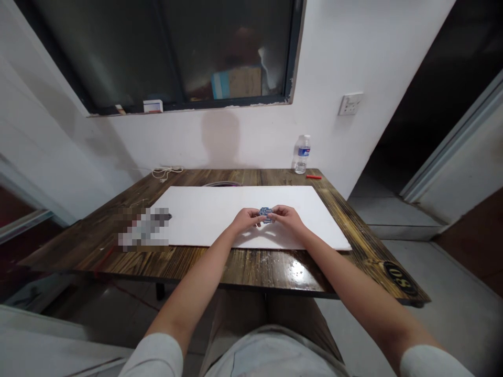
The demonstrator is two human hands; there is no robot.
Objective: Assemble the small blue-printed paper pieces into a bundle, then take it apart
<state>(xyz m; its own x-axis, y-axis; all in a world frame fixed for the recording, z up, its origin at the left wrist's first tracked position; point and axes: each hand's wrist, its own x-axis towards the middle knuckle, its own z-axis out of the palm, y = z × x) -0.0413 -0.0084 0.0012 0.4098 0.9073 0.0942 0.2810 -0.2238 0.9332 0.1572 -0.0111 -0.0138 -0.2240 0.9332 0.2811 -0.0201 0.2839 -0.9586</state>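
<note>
A small blue object with a pale pattern (pixel 266 213) is held up over a white board (pixel 208 214); its kind is too small to make out. My left hand (pixel 248 220) grips its left side between thumb and fingers. On the other side, my right hand (pixel 287 216) pinches the right edge. Both hands hover above the board near its front edge, and their shadows fall on it. Fingers cover parts of the object's sides.
The board lies on a dark wooden table (pixel 243 267). A water bottle (pixel 302 155) and a red stick-like item (pixel 313 177) are at the back right. A white cable (pixel 167 172) lies at the back left. Something blurred out (pixel 145 228) covers the board's left end.
</note>
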